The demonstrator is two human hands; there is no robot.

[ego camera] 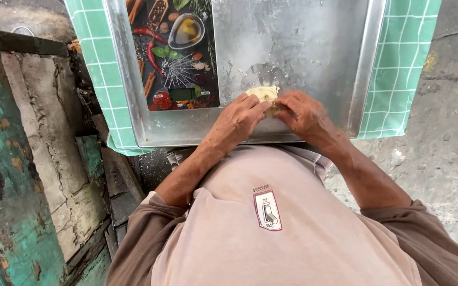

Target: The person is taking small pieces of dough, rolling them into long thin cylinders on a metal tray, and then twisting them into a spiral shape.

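The fingers of both hands are bunched together around a small pale piece of dough, pinching it from either side. The left hand comes in from the left and the right hand from the right, their fingertips meeting over the lump, so only its upper edge shows; whether something is tucked inside the dough cannot be told, since the fingers cover it. The dough sits low on a floured metal tray, near the tray's front rim and close to the person's body. On the left part of the tray lies a flat kitchen scale with a dark printed surface of spices, chillies and herbs and a small display near its lower edge. Under the tray, a green checked cloth covers the table and hangs over both sides. Rough concrete floor shows at the right.
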